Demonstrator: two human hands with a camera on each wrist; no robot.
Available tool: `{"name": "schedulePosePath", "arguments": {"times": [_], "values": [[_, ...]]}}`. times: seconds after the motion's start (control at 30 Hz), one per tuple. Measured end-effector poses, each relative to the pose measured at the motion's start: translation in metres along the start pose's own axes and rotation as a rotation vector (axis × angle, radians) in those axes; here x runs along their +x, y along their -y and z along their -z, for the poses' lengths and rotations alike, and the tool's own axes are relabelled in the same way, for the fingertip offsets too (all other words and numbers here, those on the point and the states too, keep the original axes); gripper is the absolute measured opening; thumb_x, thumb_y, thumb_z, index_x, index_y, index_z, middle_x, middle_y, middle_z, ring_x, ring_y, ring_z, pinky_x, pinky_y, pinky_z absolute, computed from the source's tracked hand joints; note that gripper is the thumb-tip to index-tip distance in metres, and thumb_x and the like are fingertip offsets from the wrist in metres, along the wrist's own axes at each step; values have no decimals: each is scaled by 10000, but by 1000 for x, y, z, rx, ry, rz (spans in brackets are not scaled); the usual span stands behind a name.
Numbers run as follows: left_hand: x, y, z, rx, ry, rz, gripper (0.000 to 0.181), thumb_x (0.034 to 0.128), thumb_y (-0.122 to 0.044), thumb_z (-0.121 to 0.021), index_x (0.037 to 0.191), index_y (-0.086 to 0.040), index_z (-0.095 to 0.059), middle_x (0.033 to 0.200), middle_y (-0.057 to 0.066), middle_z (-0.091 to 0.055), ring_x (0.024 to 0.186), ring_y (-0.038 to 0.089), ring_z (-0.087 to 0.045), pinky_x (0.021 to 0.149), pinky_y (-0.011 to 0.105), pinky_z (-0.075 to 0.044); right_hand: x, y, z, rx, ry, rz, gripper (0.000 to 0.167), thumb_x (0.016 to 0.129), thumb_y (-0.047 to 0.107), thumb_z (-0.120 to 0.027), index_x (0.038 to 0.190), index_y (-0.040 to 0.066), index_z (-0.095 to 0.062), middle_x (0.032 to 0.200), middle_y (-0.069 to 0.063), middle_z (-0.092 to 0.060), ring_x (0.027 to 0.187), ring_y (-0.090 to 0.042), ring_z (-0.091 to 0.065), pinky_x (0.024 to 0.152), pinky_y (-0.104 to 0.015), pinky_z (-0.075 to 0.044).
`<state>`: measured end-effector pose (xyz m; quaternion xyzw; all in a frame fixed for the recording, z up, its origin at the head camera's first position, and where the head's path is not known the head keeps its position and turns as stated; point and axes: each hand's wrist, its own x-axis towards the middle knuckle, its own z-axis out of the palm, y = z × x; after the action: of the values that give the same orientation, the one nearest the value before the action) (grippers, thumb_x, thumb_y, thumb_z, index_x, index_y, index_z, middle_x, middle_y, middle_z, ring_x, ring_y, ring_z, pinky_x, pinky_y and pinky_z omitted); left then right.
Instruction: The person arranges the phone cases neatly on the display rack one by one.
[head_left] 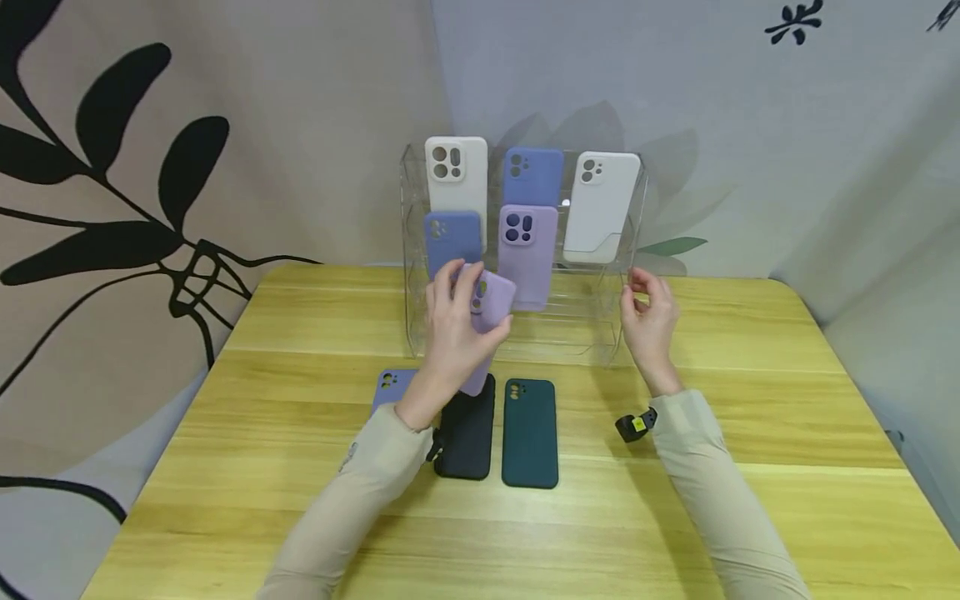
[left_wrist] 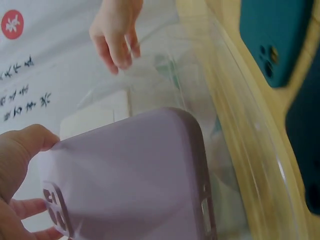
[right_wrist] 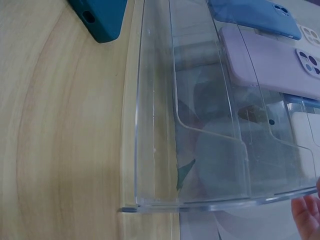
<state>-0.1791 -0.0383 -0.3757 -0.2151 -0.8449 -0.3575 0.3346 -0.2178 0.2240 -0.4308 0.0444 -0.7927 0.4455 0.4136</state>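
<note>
My left hand (head_left: 452, 337) grips a light purple phone case (head_left: 496, 293) by its camera end, thumb on one edge and fingers on the other. In the left wrist view this case (left_wrist: 130, 175) is tilted in front of the clear display stand. My right hand (head_left: 651, 321) pinches the side edge of the clear acrylic stand (head_left: 581, 337); in the right wrist view only some fingertips (right_wrist: 306, 215) show there. On the stand's lower tier lean a blue case (head_left: 452, 233) and another purple case (head_left: 528, 267), the blue one partly behind my left hand.
The upper tier holds a cream case (head_left: 468, 187), a blue case (head_left: 543, 177) and a white case (head_left: 600, 204). On the wooden table (head_left: 750, 433) before the stand lie a blue-violet case (head_left: 392, 385), a black case (head_left: 467, 433) and a dark green case (head_left: 529, 433). A patterned cloth hangs behind.
</note>
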Motion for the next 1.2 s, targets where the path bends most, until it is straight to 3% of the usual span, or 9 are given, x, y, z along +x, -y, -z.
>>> {"name": "schedulePosePath", "arguments": {"times": [0.27,0.47,0.63,0.93,1.07,1.2], "values": [[24,-29,-31,-26,-44,-32,662,679,-239,-790,1248,-31,-522,1275,213,-428,1010,360,-446,720,434,-452,1,1,1,10,10,-1,193,835,-115,-553,1017,-135,-613,930,-262,-594,845,-357,-614,687,-13,-426],[55,-54,-51,-68,-114,-52,667,678,-271,-783,1238,-17,-526,1256,215,-438,1065,337,-446,827,391,-439,1,1,1,-12,11,17,191,838,-102,-554,1018,-137,-608,933,-268,-593,840,-360,-622,684,-2,-416],[74,-70,-65,-68,-129,-50,673,708,-302,-767,1266,-28,-509,1286,195,-406,1110,311,-423,883,361,-410,1,-1,2,-30,7,20,190,842,-88,-572,1024,-117,-616,933,-251,-602,842,-353,-633,680,6,-406],[100,-74,-91,-41,-227,-61,659,736,-333,-740,1284,-57,-500,1319,176,-365,1130,291,-393,914,305,-373,1,-1,3,-63,19,31,191,858,-53,-579,1040,-88,-628,932,-218,-620,838,-322,-641,673,-128,-511],[104,-74,-104,3,-245,-62,639,734,-348,-738,1261,-66,-513,1303,168,-376,1109,288,-408,920,307,-370,1,0,3,-73,28,16,193,863,-42,-573,1043,-86,-629,938,-212,-622,837,-308,-642,667,-203,-543],[104,-74,-117,50,-244,-27,641,725,-354,-742,1257,-77,-515,1291,158,-384,1103,285,-414,917,319,-378,1,1,3,-82,29,14,189,859,-50,-572,1035,-85,-632,930,-212,-620,823,-313,-641,658,-245,-555]]}}
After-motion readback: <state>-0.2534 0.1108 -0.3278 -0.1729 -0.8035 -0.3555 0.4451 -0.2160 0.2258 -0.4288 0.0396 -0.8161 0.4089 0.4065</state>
